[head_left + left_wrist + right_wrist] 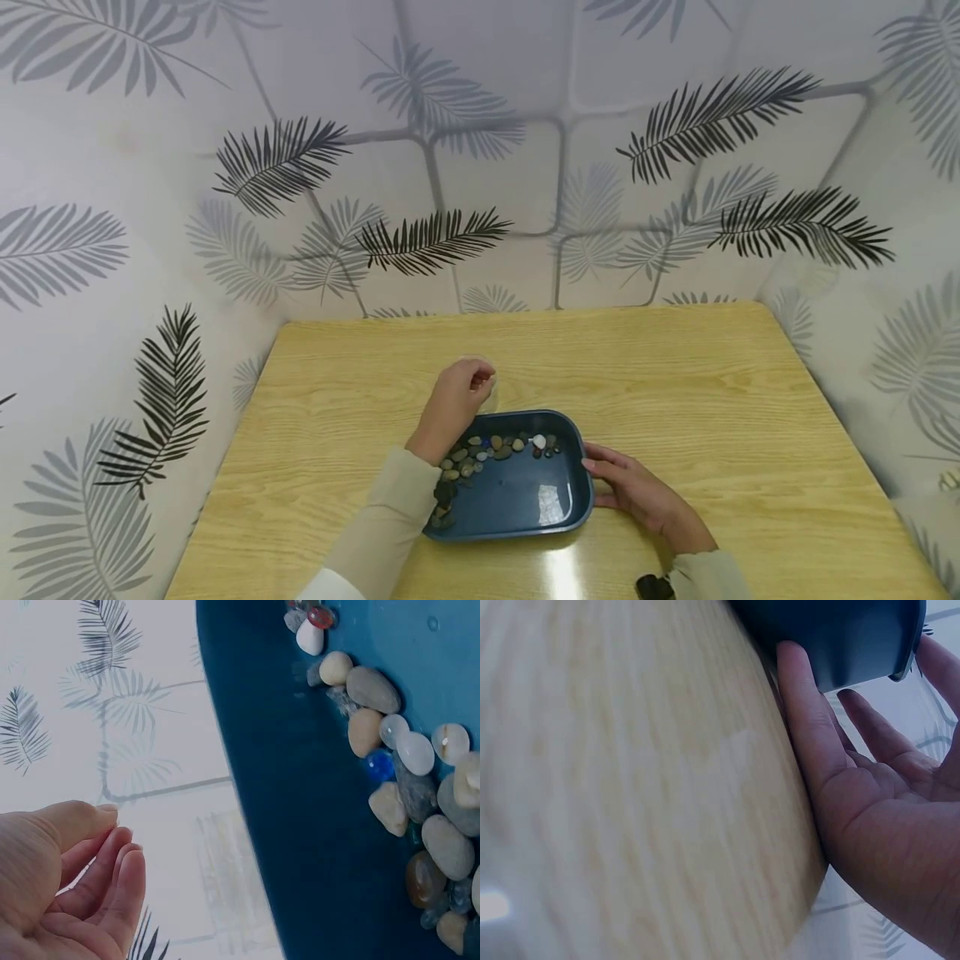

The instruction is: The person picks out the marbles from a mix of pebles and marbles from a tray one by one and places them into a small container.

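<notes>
A dark blue tray (517, 508) holds pebbles (460, 456) and glass beads along its left and far sides. Past its far rim, my left hand (462, 393) hovers over a clear ribbed cup (236, 874). Its fingers curve loosely, thumb tip close to the index fingertip (120, 834), and no stone shows between them. At the tray's right end, my right hand (637, 492) steadies the wall with spread, fairly straight fingers. One finger (795, 667) rests against the lower side and the thumb lies by the rim.
The wood-grain table (697, 392) extends around the tray. Leaf-patterned covering (480, 183) rises behind the table and at both sides. A black device (654, 587) sits at my right wrist.
</notes>
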`<action>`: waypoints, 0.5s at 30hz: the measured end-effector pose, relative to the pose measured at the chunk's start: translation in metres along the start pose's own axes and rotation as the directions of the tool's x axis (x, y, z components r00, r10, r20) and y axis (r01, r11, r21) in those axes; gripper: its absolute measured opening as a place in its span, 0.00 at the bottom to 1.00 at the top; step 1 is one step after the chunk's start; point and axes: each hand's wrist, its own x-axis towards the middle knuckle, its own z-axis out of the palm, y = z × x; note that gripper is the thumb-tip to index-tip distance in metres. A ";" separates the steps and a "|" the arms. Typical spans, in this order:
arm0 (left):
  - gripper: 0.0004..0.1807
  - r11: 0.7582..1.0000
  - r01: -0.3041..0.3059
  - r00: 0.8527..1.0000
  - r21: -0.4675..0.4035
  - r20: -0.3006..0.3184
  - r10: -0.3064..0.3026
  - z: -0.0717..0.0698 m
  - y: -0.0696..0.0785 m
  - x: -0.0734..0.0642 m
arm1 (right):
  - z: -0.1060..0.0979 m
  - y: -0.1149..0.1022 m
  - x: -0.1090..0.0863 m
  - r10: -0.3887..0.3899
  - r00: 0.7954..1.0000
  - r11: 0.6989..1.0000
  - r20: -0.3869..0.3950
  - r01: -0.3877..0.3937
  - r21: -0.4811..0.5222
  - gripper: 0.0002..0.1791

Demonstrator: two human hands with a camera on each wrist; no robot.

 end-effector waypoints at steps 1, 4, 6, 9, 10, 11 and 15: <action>0.09 1.000 -0.002 1.000 0.004 0.005 0.002 0.000 0.002 -0.001 | 0.000 0.000 0.000 0.002 1.000 1.000 -0.002 -0.002 0.000 0.33; 0.09 1.000 -0.006 1.000 0.016 0.019 0.005 0.000 0.007 -0.005 | 0.001 0.000 -0.001 -0.002 1.000 1.000 0.001 0.002 0.005 0.33; 0.08 1.000 -0.006 0.999 0.007 0.033 0.005 -0.001 0.011 -0.009 | 0.001 0.000 -0.001 -0.009 1.000 1.000 0.007 0.009 0.007 0.33; 0.08 1.000 -0.006 0.998 -0.001 0.059 0.006 -0.001 0.018 -0.014 | 0.001 -0.001 -0.002 -0.018 1.000 1.000 0.013 0.018 0.008 0.34; 0.08 1.000 -0.007 0.998 -0.011 0.069 0.008 -0.001 0.020 -0.016 | 0.002 -0.001 -0.002 -0.020 1.000 1.000 0.016 0.020 0.008 0.34; 0.09 1.000 -0.007 0.997 -0.020 0.080 0.009 -0.001 0.022 -0.018 | 0.002 -0.001 -0.002 -0.020 1.000 1.000 0.017 0.020 0.009 0.34; 0.09 1.000 -0.004 0.994 -0.029 0.106 0.007 0.003 0.027 -0.027 | 0.002 -0.002 -0.002 -0.014 1.000 1.000 0.017 0.014 0.011 0.34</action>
